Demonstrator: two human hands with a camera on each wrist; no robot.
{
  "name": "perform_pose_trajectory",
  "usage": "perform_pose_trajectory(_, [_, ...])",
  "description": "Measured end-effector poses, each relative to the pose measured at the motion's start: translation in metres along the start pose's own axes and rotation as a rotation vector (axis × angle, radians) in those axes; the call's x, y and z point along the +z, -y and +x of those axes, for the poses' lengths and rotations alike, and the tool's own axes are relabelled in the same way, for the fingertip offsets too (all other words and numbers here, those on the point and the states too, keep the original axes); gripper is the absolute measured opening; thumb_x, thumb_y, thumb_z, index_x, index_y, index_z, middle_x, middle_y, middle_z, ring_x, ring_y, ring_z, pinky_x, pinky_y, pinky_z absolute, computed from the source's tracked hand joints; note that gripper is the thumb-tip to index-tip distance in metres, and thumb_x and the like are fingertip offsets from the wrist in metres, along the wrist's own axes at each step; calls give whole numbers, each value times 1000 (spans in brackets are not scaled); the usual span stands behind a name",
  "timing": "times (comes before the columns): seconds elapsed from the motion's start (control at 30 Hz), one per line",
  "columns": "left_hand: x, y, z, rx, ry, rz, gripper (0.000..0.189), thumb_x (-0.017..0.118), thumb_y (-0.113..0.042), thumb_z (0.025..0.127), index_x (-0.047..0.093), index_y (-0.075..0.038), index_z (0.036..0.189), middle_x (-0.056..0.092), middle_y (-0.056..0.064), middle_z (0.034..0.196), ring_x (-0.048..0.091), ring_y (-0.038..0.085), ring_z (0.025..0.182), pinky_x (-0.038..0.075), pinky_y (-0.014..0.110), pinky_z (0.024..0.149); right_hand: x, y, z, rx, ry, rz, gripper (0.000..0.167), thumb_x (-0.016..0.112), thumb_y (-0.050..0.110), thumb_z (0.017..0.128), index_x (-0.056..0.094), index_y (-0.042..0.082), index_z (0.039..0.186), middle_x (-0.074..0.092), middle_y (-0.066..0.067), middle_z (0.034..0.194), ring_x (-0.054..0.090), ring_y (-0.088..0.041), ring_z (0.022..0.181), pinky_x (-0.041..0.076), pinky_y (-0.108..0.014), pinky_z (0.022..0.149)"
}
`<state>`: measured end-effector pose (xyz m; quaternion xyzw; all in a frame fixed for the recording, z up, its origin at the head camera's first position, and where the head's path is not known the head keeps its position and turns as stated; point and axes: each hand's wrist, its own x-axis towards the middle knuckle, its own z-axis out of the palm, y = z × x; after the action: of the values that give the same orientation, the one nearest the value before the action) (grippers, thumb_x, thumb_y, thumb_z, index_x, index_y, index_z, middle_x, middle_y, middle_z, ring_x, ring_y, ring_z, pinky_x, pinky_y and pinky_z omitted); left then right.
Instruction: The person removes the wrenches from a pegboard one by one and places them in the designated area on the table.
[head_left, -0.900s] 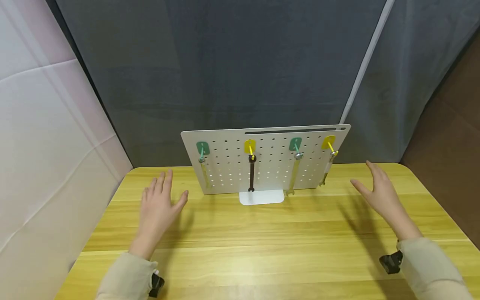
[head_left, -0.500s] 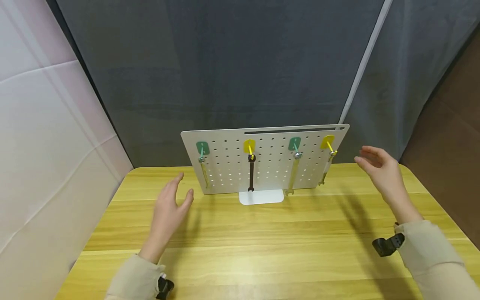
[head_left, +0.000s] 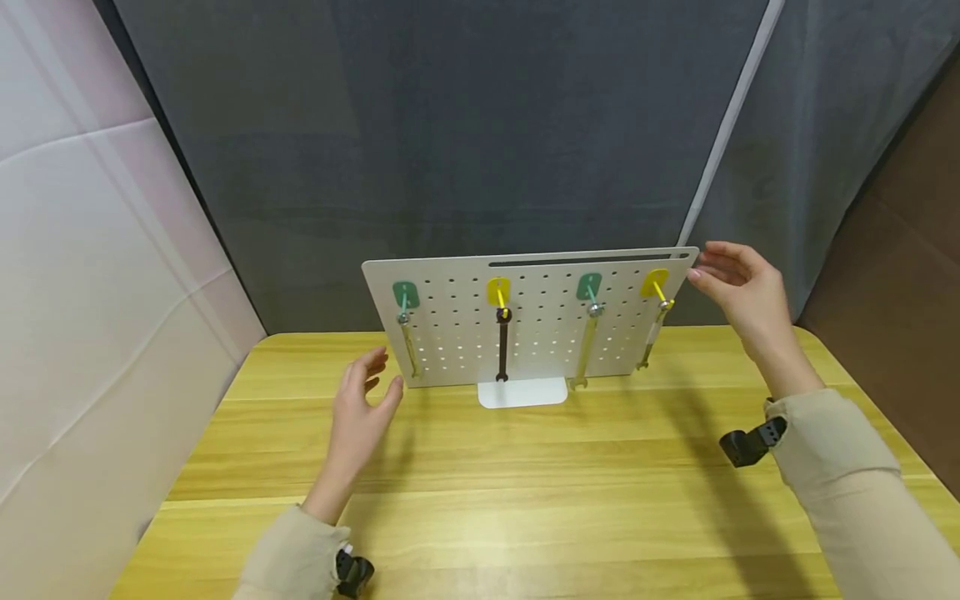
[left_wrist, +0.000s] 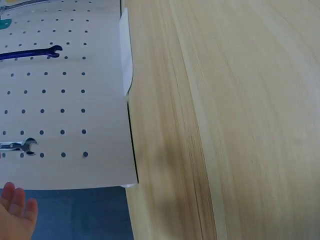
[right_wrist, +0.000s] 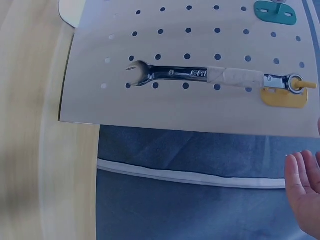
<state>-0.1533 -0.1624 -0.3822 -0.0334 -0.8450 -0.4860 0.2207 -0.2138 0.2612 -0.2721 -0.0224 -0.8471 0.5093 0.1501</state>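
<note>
A white pegboard [head_left: 551, 333] stands upright at the back of the table, with several wrenches hung on it. At its lower left corner is my left hand [head_left: 358, 421], fingers loosely bent and holding nothing, close to the silver wrench [head_left: 409, 348]. My right hand [head_left: 753, 304] has its thumb and fingertips right at the board's upper right edge. Nearest to it hangs a wrench with white tape round its shank [right_wrist: 235, 76]. Between these two hang a dark wrench [head_left: 503, 350] and another silver wrench [head_left: 587, 354].
Yellow hooks [head_left: 498, 292] and green hooks [head_left: 406, 294] carry the wrenches by their ring ends. A white foot plate [head_left: 522, 395] juts from the board's base onto the wooden table [head_left: 540, 492]. Behind hangs a dark grey curtain [head_left: 480, 133].
Both hands have moved in toward the board. The right hand rose and went left to the upper edge; the left hand shifted right to the lower corner. Board and wrenches stay put.
</note>
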Motion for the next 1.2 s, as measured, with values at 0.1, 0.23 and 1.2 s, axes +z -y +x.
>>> perform_pose_trajectory(0.1, [3,-1,1,-28,12,-33,44,57,1,90,46,7,132,52,24,128,51,36,118,46,50,102,3,3,3,-1,-4,-32,55,65,32,89,47,11,137,53,24,110,51,9,99,49,-8,92])
perform_pose_trajectory(0.23, [5,-3,2,-69,28,-77,44,56,1,91,44,7,133,50,24,130,50,36,121,45,50,104,6,5,5,-5,-14,-51,54,65,31,89,48,11,136,52,25,109,51,7,101,50,-14,96])
perform_pose_trajectory(1.2, [19,-8,3,-131,118,-222,43,53,-2,95,42,5,136,54,26,128,54,37,121,44,46,107,17,0,13,-182,-140,-39,18,68,13,87,60,21,101,52,25,87,53,9,83,44,-1,77])
